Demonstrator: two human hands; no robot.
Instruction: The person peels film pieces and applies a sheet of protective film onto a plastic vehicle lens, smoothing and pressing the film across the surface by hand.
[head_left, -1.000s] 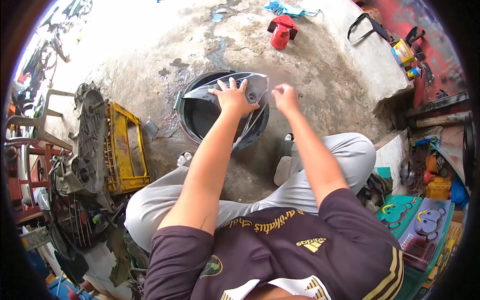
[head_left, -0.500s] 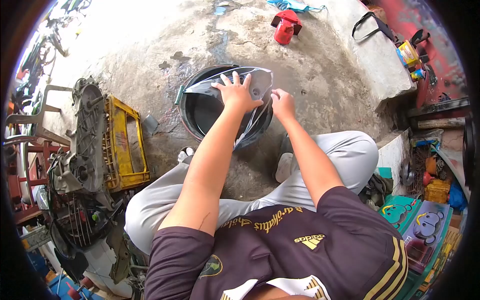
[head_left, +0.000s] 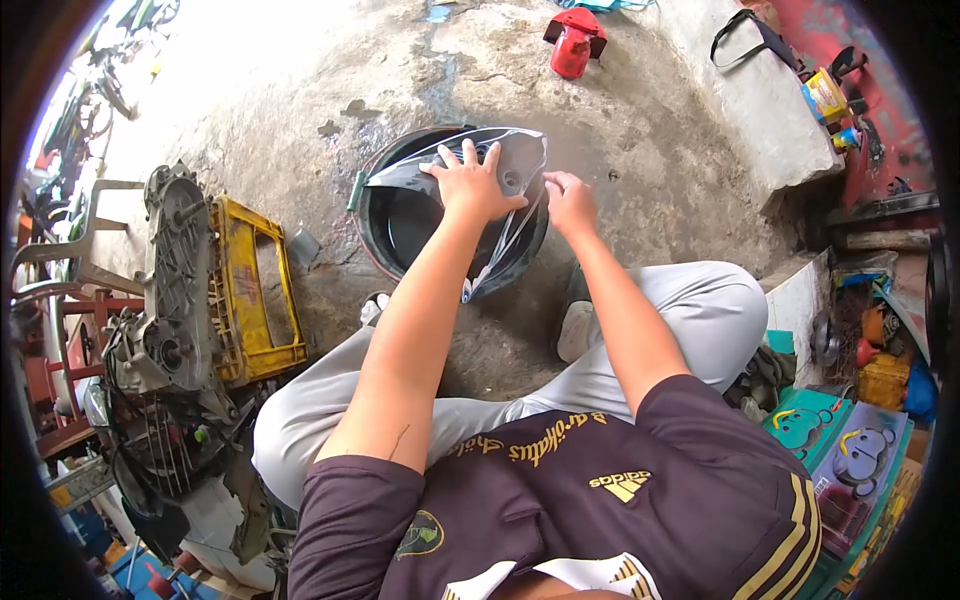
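A clear, shiny plastic piece [head_left: 515, 155] with a pointed outline lies across the top of a round black basin [head_left: 365, 235]. I cannot tell exactly what kind of part it is. My left hand [head_left: 472, 187] rests on it with the fingers spread wide. At its right edge my right hand [head_left: 570, 203] is closed, thumb and fingertips together at the rim. Dark liquid [head_left: 405, 225] shows in the basin to the left of my left wrist. A green handle or grip [head_left: 356, 190] sits on the basin's left rim.
A yellow crate [head_left: 245, 290] and a metal engine casing [head_left: 180, 280] stand at the left. A red container [head_left: 572, 50] sits on the concrete floor ahead. A raised concrete ledge [head_left: 770, 150] runs along the right. Boxes with mouse-ear drawings [head_left: 860, 455] lie at lower right.
The view has shifted slightly. Both hands stay in nearly the same place on the plastic piece, with no clear change in grip.
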